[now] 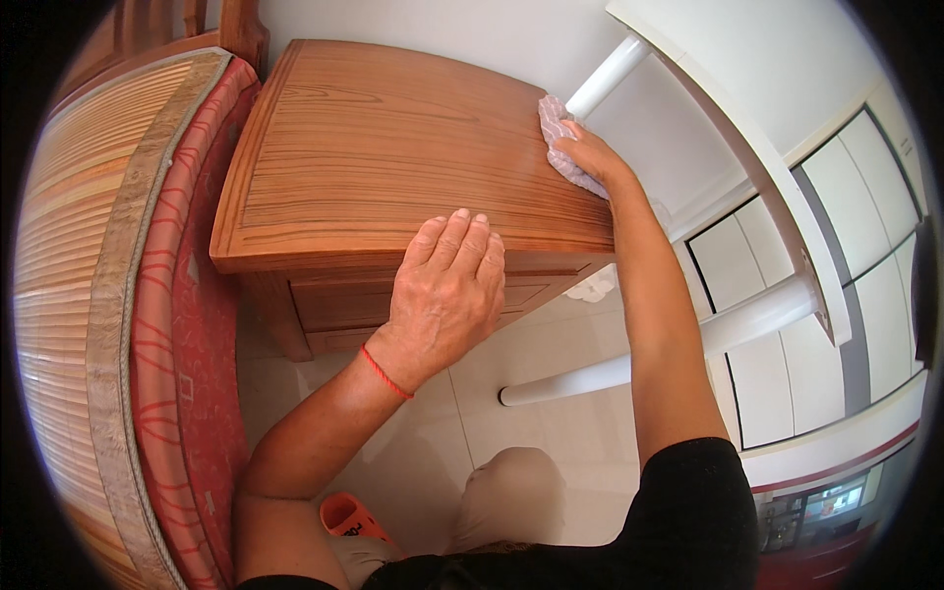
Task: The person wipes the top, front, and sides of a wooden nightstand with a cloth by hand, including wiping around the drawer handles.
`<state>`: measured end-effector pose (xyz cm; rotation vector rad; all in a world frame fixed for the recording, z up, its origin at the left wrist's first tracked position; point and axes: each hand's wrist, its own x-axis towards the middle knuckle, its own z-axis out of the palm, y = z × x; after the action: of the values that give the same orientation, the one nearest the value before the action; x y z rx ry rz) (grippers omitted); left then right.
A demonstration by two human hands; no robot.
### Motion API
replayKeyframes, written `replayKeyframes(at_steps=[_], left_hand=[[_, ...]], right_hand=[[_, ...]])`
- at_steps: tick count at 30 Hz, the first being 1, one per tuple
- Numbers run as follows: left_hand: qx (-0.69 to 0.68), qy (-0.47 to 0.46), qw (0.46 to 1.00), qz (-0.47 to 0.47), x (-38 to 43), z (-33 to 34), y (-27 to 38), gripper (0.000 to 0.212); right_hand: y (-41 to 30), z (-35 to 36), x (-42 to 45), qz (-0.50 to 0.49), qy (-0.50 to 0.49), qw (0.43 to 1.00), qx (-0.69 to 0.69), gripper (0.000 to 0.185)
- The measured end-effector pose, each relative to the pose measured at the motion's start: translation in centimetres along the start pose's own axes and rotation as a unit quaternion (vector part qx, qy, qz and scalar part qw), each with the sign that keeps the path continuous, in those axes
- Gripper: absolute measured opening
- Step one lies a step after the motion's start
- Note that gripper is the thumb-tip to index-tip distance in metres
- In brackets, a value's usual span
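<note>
A wooden nightstand (383, 147) with a striped grain top and a drawer front stands before me. My right hand (590, 151) grips a striped pinkish-grey cloth (554, 133) against the right edge of the top; part of the cloth hangs over that edge, and some of my fingers are hidden. My left hand (451, 284), with a red cord bracelet (385, 372) at the wrist, is at the front edge, palm down. Its fingers lie side by side over the top and it holds nothing that I can see; whether it presses on the wood I cannot tell.
At the left is a bed with a red mattress (210, 369) and a slatted bamboo mat (81, 258). A white desk (796, 192) with round white legs (759, 317) rises on the right. Below are pale floor tiles (413, 442) and an orange slipper (346, 516).
</note>
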<state>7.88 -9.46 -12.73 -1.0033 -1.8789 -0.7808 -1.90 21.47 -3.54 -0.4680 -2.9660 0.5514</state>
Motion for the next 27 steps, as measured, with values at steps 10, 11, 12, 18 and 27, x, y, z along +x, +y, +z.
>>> replayKeyframes(at_steps=[10,11,12,18,27], left_hand=[[-0.006,0.005,1.000,0.004,-0.2,0.1,-0.3,0.035],[-0.005,0.006,1.000,0.006,-0.2,0.1,-0.2,0.036],[-0.004,0.006,1.000,0.009,-0.1,-0.1,-0.2,0.036],[-0.092,0.052,0.994,0.023,0.1,-0.7,-1.0,0.024],[0.114,0.169,0.961,-0.188,2.5,-8.6,-11.6,0.024]], right_hand=[[-1.7,2.0,-10.5,-0.162,0.036,0.986,-0.006,0.061],[-2.2,1.9,-12.5,-0.173,0.036,0.984,-0.001,0.061],[-2.6,1.8,-14.2,-0.179,0.037,0.983,-0.003,0.061],[-3.5,1.5,-16.4,-0.165,-0.001,0.985,0.048,0.062],[-2.1,1.5,-5.7,-0.091,0.007,0.996,0.002,0.068]])
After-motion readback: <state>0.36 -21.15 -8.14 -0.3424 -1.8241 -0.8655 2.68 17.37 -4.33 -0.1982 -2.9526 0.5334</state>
